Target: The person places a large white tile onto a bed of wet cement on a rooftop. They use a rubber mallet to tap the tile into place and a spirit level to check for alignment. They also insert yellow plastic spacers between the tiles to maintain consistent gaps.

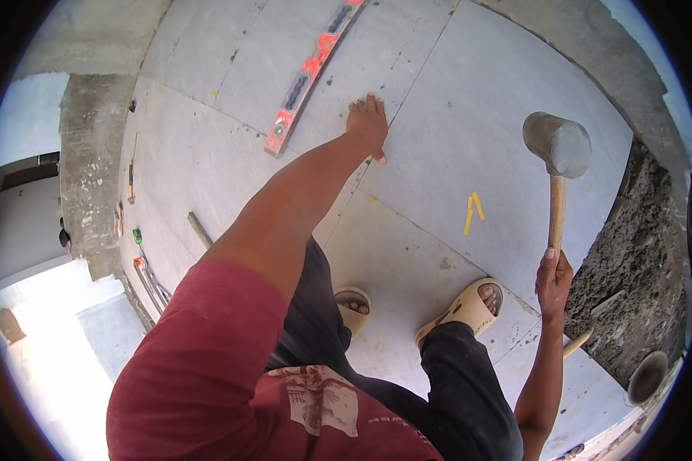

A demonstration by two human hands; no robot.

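In my right hand is the wooden handle of a rubber mallet, fingers wrapped round its lower end. The mallet's thick grey head is raised over a large grey floor tile. My left hand lies flat with fingers out near the joint between that tile and its left neighbour. Just left of this hand a red spirit level rests diagonally on the tiles. Two yellow strips, perhaps tile spacers, lie on the tile below the mallet.
Rough, dark mortar lies beyond the tiles' right edge, with a round bucket at its near end. At the far left are a green tape measure and several long tools. My sandalled feet stand on the near tiles.
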